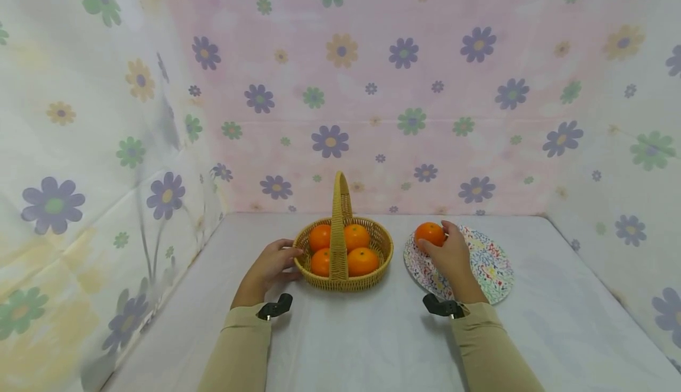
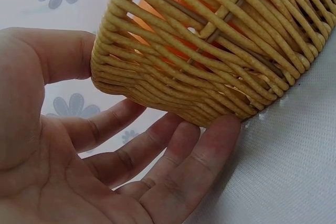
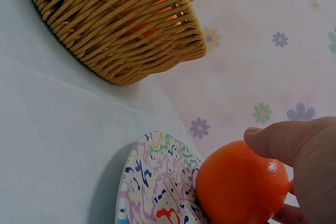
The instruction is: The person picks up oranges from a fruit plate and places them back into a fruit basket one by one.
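A wicker basket (image 1: 319,281) with a tall arched handle (image 1: 338,226) stands mid-table, holding several oranges (image 1: 363,261). At its left end my left hand (image 1: 272,263) grips it. In the left wrist view that hand (image 2: 100,156) has its thumb at the basket's rim and its fingers against the lower side (image 2: 210,98). On the right, my right hand (image 1: 452,256) holds a single orange (image 1: 428,234) over the back left of a round speckled plate (image 1: 492,268). The right wrist view shows the thumb on the orange (image 3: 239,184); the other fingers are mostly hidden behind it.
White cloth (image 1: 351,339) covers the table. Flower-print curtains (image 1: 372,73) close off the back and both sides. A gap of tablecloth (image 1: 396,288) separates the basket from the plate. Each sleeve carries a dark wrist camera (image 1: 276,307).
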Demonstrator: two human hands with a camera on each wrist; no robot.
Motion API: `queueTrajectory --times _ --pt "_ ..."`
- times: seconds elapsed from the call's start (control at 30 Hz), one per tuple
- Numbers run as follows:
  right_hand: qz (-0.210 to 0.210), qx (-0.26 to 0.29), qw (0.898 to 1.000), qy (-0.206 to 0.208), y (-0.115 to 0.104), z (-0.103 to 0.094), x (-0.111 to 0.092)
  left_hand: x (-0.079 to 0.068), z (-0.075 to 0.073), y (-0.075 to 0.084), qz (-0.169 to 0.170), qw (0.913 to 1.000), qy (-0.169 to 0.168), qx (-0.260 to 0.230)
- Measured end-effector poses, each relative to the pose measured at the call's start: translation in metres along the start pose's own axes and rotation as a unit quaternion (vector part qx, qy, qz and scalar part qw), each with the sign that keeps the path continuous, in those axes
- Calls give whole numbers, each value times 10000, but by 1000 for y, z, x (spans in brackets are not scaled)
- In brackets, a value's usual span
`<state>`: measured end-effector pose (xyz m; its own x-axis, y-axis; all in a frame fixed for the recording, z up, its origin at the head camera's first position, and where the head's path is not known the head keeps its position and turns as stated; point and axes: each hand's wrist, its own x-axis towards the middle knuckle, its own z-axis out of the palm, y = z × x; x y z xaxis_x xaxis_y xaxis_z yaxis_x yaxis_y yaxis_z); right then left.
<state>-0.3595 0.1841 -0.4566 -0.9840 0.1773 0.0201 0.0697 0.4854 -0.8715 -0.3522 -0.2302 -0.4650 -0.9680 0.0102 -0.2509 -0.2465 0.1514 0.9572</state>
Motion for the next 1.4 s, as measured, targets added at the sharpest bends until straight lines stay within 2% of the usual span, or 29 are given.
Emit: queueTrajectory --times 0.3,0.67,1.07,1.4 --pt "60 71 10000 9 8 3 3 0 0 0 -13 10000 51 36" --pt "173 91 9998 -7 7 0 1 -1 1 0 -11 10000 65 14" --pt "130 81 9996 223 10 1 2 -1 1 2 -82 9999 59 -15" --pt "122 131 9993 319 11 0 5 -1 1 1 -12 10000 18 -11"
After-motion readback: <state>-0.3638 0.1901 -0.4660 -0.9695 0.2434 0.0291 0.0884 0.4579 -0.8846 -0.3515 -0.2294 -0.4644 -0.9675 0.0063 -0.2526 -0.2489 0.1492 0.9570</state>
